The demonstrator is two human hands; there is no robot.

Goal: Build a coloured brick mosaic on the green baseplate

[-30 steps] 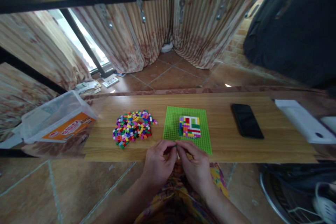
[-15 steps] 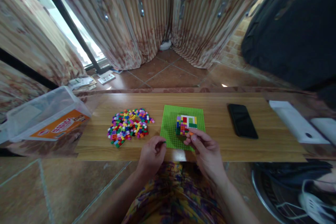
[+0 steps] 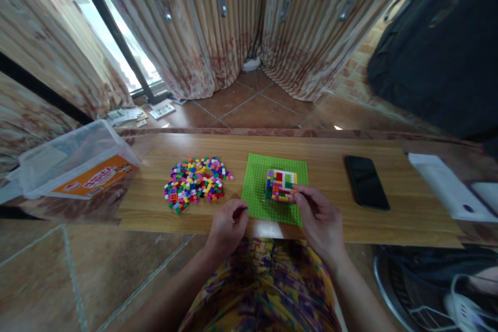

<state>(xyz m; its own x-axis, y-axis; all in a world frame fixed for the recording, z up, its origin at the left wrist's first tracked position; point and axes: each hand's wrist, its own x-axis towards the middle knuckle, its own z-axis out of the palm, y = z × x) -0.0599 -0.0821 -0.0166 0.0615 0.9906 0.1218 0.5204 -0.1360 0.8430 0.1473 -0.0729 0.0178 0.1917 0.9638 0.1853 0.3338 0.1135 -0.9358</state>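
Note:
A green studded baseplate [image 3: 254, 199] lies on the wooden table. On it stands a low block built of multicoloured toy bricks [image 3: 279, 187], with white, red and green pieces on top. My right hand [image 3: 319, 217] pinches a small orange brick [image 3: 294, 193] at the block's near right corner; whether the brick is seated there I cannot tell. My left hand [image 3: 229, 224] rests by the baseplate's near left edge, its fingers closed on a small dark green brick [image 3: 245, 208], mostly hidden. Left of the baseplate is a heap of loose toy bricks [image 3: 198, 182].
A black phone [image 3: 367, 181] lies on the table's right part. At the far left stands a clear plastic box [image 3: 78, 161] with an orange label. A white object [image 3: 447, 187] lies beyond the table's right end. Curtains [image 3: 218, 46] hang behind.
My right hand has moved from in front of the block to its near right corner, bringing the orange brick against it. My left hand stays nearly still. The whole view has shifted slightly.

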